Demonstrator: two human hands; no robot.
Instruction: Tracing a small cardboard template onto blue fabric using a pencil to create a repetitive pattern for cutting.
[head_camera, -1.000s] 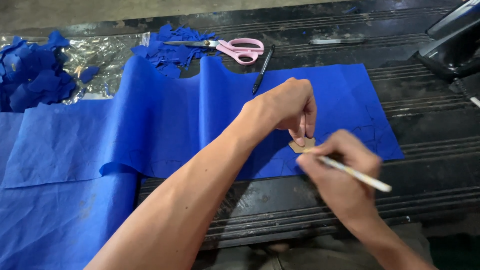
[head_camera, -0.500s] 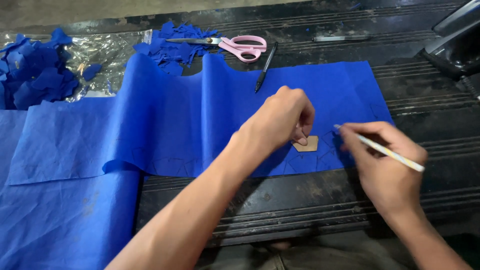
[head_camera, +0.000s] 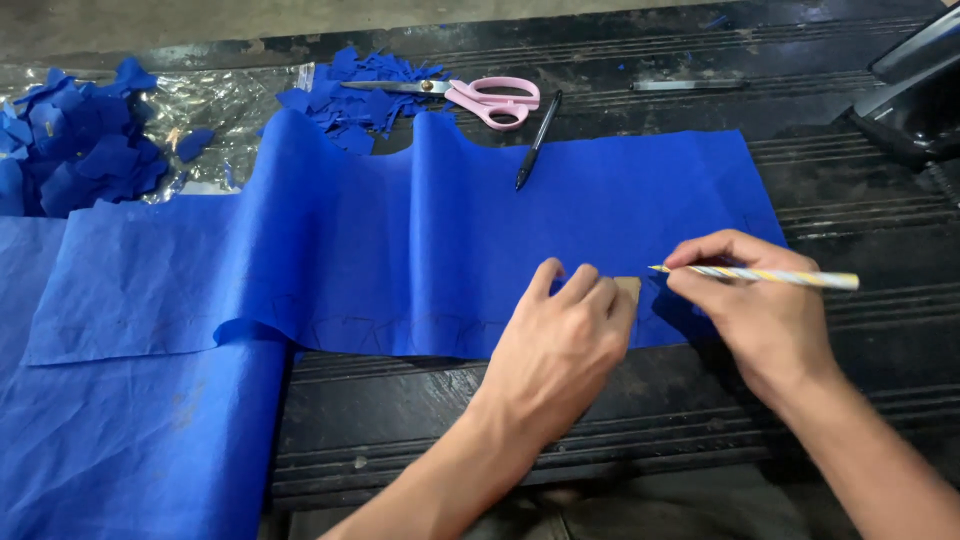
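The small tan template (head_camera: 628, 289) is pinned flat by the left hand (head_camera: 560, 345) near the blue fabric's (head_camera: 420, 250) lower edge; a striped pencil (head_camera: 760, 276) is pinched in the right hand (head_camera: 765, 310), tip beside it. Bare dark desk (head_camera: 620, 420) lies below.

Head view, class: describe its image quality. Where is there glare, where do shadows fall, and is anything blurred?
Head view: glare on the crinkled clear plastic sheet at upper left; soft shadow under the right hand on the blue fabric; left hand, striped pencil and pink scissors look sharp; no obvious motion blur; the dark table keeps its ridges visible.
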